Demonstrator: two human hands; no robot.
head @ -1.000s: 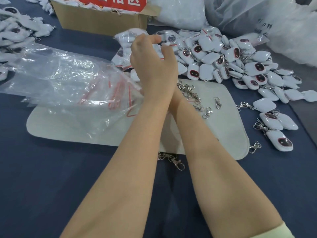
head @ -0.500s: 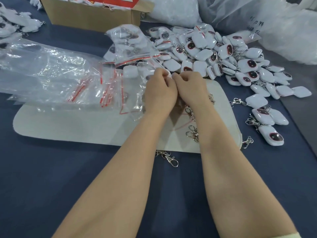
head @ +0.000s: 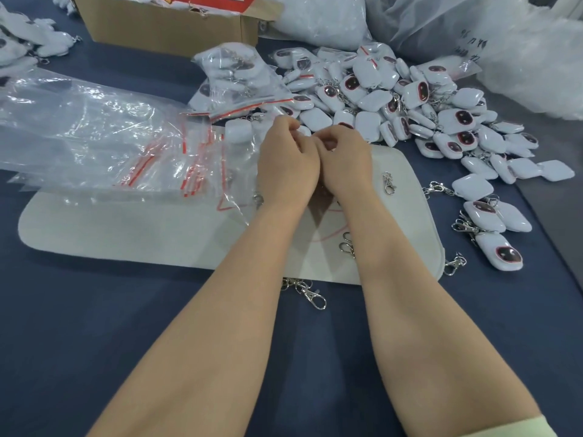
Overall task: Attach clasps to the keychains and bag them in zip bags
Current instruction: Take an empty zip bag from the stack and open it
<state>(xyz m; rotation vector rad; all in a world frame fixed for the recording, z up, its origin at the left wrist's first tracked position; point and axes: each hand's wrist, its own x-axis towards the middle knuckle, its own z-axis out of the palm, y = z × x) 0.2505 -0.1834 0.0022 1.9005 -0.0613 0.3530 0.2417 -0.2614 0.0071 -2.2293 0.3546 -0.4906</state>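
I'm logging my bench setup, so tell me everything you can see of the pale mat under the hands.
The pale mat is a flat, light grey sheet, felt-like, with rounded corners and a raised rim along its right edge. It lies on the dark blue table, long side across the view. Clear zip bags overlap its far left part, loose metal clasps lie on its right part, and the left hand and right hand, fingers curled, are over its far edge.
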